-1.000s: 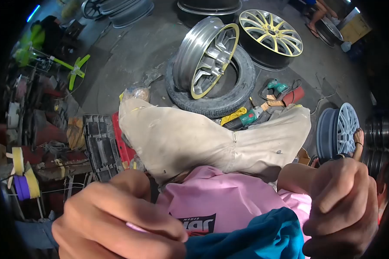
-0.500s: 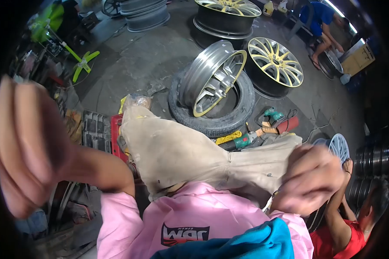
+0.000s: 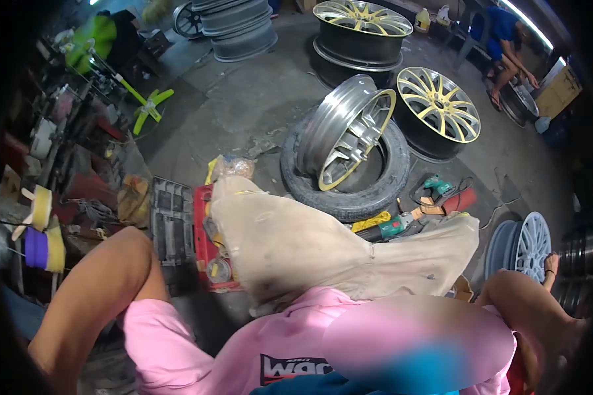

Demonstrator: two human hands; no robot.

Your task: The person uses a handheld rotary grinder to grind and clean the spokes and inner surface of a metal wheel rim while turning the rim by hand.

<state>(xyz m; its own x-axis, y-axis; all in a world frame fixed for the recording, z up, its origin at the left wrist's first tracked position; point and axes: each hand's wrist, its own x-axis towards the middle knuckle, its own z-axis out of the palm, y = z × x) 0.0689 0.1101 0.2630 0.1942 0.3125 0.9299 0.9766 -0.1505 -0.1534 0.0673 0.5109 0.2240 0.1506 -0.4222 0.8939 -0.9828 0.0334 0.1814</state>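
L/R hands out of view, can't tell grip; silver rim (image 3: 331,125) tilted on tyre (image 3: 349,207) nr green tool (image 3: 393,226).

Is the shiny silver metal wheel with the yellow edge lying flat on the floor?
No, the silver wheel stands tilted on the dark, round rubber tyre.

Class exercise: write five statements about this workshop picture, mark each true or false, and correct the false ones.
1. A silver wheel leans on a tyre. True.
2. The fan is red. False: the fan is green.
3. The wearer's shirt is pink. True.
4. The wearer's left hand grips the tyre. False: the left hand is out of view, and no hand is on the tyre.
5. The green power tool lies inside the tyre. False: it lies outside.
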